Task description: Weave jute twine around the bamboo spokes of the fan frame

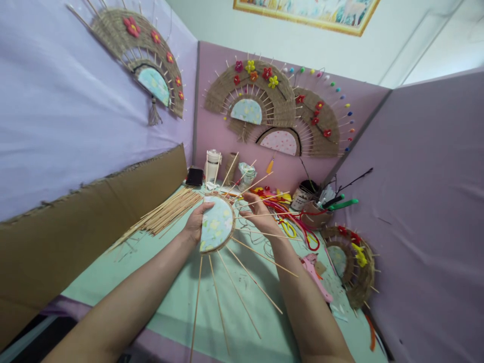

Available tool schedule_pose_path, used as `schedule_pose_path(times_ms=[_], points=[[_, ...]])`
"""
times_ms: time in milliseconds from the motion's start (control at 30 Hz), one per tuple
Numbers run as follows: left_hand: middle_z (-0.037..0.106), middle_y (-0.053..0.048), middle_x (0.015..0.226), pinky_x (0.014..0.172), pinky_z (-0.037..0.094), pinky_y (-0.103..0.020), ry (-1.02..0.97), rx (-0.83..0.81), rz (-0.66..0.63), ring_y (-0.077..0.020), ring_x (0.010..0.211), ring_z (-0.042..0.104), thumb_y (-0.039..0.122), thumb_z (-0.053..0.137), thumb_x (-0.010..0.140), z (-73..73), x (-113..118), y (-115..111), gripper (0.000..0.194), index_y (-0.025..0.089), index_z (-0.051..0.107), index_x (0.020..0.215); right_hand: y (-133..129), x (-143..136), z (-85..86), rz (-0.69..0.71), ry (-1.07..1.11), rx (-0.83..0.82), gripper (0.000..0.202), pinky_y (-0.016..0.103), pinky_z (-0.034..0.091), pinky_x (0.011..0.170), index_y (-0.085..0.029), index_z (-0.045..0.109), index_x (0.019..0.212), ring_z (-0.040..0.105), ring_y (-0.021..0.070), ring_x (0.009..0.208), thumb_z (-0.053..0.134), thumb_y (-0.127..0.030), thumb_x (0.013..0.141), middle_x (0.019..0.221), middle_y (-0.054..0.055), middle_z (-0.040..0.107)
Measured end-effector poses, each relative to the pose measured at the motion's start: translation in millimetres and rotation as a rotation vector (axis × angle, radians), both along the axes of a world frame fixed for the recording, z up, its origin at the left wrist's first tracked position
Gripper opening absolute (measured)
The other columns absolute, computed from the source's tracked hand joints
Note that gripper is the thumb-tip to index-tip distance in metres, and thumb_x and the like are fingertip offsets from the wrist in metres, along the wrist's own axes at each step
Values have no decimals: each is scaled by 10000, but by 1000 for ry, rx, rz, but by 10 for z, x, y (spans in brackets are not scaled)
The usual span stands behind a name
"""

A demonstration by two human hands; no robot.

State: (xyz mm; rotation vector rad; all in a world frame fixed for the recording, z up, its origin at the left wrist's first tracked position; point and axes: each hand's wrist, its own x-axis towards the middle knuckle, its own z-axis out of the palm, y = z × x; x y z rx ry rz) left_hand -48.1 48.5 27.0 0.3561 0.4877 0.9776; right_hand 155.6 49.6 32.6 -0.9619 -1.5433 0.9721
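My left hand [196, 222] grips the straight edge of a half-round fan base [217, 227], covered in pale blue cloth with yellow flowers, the thumb lying on its face. Thin bamboo sticks [260, 259] spread outward from its curved edge like rays. To the right of the base, my right hand [259, 214] reaches in among the sticks with thumb and fingers apart. Thin strands of string [242, 217] lie behind it on the table; whether the fingers touch any is not clear.
Loose bamboo sticks [170, 212] lie left on the green tabletop [174, 282]. Behind stand a white bottle [214, 164] and a twine spool [231, 169]. To the right are yellow-handled scissors [289, 229], a pink glue gun [315, 280] and a pen pot [315, 214]. Finished fans [215, 96] hang on the partitions.
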Motion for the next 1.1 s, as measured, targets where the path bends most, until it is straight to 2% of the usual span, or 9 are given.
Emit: schedule_pose_path(times_ms=[100, 167, 267, 400, 567, 700, 800, 933, 1100], points=[[712, -114, 655, 659, 564, -356, 34, -24, 49, -238, 601, 690, 177, 496, 778, 27, 19, -24, 297, 50, 640, 1004, -64, -208, 18, 137, 185, -42, 446, 336, 437, 868, -263, 522, 1078, 566, 185, 1001, 708, -300, 675, 1054, 29, 615], [716, -114, 671, 687, 562, -370, 58, -42, 87, -242, 617, 693, 183, 495, 781, 44, 28, -27, 305, 53, 637, 1017, -78, -304, -9, 85, 257, -70, 347, 292, 460, 692, -254, 546, 1001, 573, 151, 750, 685, -347, 697, 850, 1, 615], [721, -109, 686, 700, 562, -372, 43, -42, 120, -242, 629, 695, 183, 505, 774, 36, 40, 0, 324, 59, 630, 1046, -73, -367, -64, -6, 251, -89, 241, 247, 368, 514, -238, 589, 891, 434, 104, 535, 647, -400, 724, 687, -27, 543], [727, -110, 720, 694, 565, -370, 1, -57, 153, -242, 638, 696, 192, 531, 751, -33, 49, 75, 351, 68, 626, 1066, -37, -390, -135, -13, 168, -92, 258, 258, 373, 550, -235, 630, 916, 452, 126, 589, 652, -385, 707, 709, -10, 571], [718, -95, 683, 617, 565, -359, 46, -102, 173, -233, 574, 681, 226, 536, 756, -95, 62, 132, 345, 85, 620, 1060, 27, -423, -252, 49, 216, -150, 355, 277, 408, 605, -235, 621, 970, 494, 141, 630, 693, -362, 647, 740, -2, 603], [691, -91, 601, 526, 541, -335, 139, -103, 25, -223, 486, 647, 273, 507, 797, -98, 114, 100, 310, 82, 621, 1013, 49, -435, -291, -14, 237, -228, 327, 245, 371, 531, -222, 632, 932, 455, 110, 568, 675, -385, 652, 766, 1, 613], [710, -116, 670, 570, 549, -340, 112, -67, -59, -232, 559, 672, 264, 500, 803, -83, 147, 56, 290, 81, 625, 990, 52, -424, -274, -63, 280, -244, 266, 233, 348, 503, -205, 637, 847, 436, 103, 550, 667, -353, 628, 726, -1, 599], [721, -110, 705, 647, 558, -321, 69, -50, 18, -218, 621, 689, 146, 498, 791, -36, 148, 20, 234, 81, 620, 980, 14, -408, -195, -106, 285, -201, 221, 239, 339, 497, -209, 649, 831, 428, 101, 538, 646, -316, 637, 702, -10, 587], [724, -95, 711, 673, 565, -345, 32, -66, 107, -216, 605, 689, 153, 500, 827, -3, 161, 29, 324, 67, 572, 1131, -72, -437, -86, -161, 264, -58, 300, 269, 433, 606, -211, 664, 929, 535, 147, 671, 670, -364, 671, 798, 17, 651]])
